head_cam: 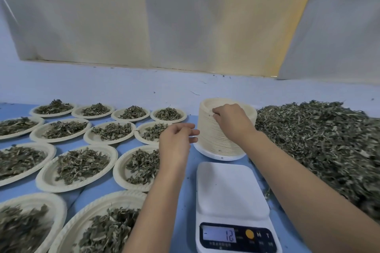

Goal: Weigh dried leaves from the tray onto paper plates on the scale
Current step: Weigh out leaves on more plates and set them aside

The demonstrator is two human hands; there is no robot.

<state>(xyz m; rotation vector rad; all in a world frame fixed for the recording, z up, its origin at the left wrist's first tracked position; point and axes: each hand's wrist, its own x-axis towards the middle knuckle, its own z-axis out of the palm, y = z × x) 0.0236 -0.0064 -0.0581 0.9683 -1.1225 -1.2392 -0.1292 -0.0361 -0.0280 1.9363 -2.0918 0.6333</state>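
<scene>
A tall stack of cream paper plates [213, 139] stands behind the white digital scale [231, 189]. The scale's platform is bare and its display [219, 235] reads -12. My right hand [232, 122] rests on top of the stack, its fingers curled at the rim of the top plate. My left hand [176, 141] hovers just left of the stack, fingers loosely bent, fingertips close to the stack's side and holding nothing. A big heap of dried leaves [320, 141] lies to the right.
Several paper plates filled with dried leaves [80, 167] cover the blue table [189, 187] on the left in rows. A pale wall and a board rise behind. Loose leaf bits lie beside the scale's right edge.
</scene>
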